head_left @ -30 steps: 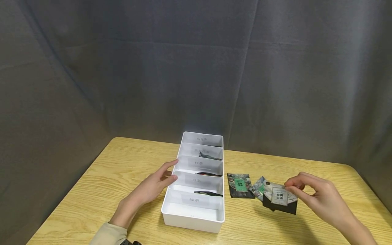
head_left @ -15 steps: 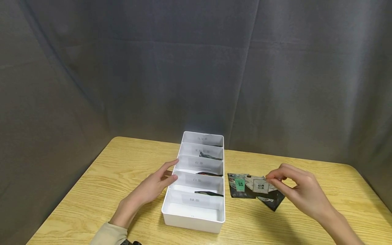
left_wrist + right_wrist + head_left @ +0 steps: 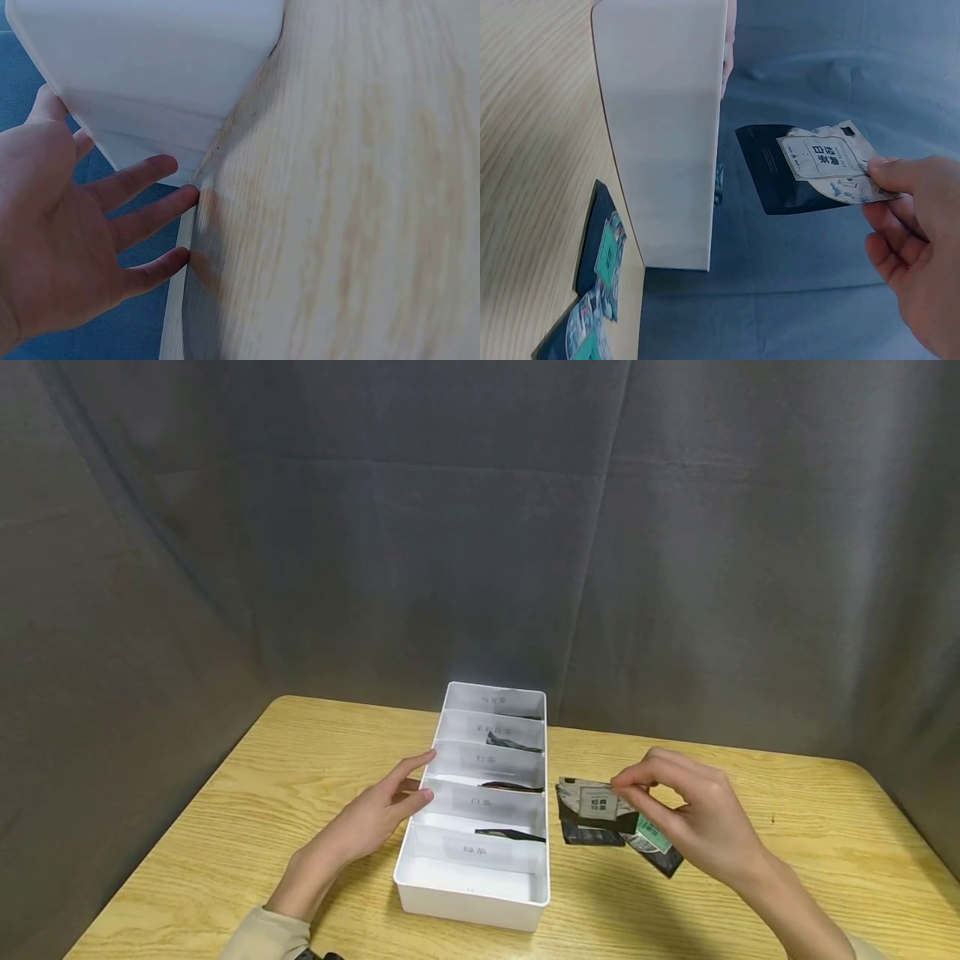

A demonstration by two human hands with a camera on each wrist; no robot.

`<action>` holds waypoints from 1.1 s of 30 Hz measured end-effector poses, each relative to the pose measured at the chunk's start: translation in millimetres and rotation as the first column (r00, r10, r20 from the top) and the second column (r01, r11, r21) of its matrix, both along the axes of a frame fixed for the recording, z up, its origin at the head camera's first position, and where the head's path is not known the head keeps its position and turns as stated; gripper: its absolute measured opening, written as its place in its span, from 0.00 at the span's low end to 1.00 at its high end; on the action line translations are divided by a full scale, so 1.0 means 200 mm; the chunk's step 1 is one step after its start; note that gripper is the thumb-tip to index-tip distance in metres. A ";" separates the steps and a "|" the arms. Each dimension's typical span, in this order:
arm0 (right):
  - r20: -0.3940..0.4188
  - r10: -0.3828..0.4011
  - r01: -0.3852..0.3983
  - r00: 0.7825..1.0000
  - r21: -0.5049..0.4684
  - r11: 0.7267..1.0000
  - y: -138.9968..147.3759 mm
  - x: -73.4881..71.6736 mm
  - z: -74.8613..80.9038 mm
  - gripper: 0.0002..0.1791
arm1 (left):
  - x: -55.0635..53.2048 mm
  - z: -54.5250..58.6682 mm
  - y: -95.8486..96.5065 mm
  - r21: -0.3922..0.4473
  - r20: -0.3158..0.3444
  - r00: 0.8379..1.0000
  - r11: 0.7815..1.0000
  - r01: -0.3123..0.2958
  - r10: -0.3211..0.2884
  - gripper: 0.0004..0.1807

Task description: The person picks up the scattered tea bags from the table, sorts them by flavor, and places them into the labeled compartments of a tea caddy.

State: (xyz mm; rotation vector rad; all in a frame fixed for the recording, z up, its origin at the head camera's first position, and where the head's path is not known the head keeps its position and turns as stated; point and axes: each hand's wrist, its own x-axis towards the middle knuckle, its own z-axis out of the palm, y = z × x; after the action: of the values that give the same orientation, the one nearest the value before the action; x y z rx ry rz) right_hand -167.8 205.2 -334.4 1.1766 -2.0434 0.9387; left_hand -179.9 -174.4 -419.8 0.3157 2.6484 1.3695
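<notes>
My right hand (image 3: 705,818) pinches a black-and-white tea sachet (image 3: 597,804) with a pale label by its edge, thumb against fingers. The sachet is held above the table, just right of a long white divided box (image 3: 472,906). In the right wrist view the same tea sachet (image 3: 821,161) appears flat and tilted. Along the box's left side lies my left hand (image 3: 367,822), its thumb and index fingertips touching the rim. The left wrist view shows its other fingers spread and nearly straight beside the box wall (image 3: 150,67).
Two dark sachets with green labels, one sachet (image 3: 607,255) and another sachet (image 3: 589,326), lie on the table right of the box, partly covered in the head view. Labelled compartments hold several dark sachets (image 3: 513,835). A grey curtain (image 3: 480,527) hangs behind the wooden table (image 3: 322,735).
My right hand has carried the pale-labelled tea sachet leftward toward the box, passing over the green-labelled sachets. The left hand and the box have stayed in place.
</notes>
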 end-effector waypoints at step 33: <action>0.064 0.094 -0.095 0.994 0.011 0.995 -0.33 0.01 -0.04 0.17 | -0.01 0.00 0.00 -0.002 -0.001 1.000 1.000 -0.004 0.004 0.31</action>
State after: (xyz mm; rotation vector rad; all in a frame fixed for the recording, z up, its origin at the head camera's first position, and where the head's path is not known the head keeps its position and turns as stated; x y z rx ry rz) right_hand -166.8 138.7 -342.9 1.2760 -2.0618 1.0205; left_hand -182.0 -174.0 -420.7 0.3113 2.6526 1.3679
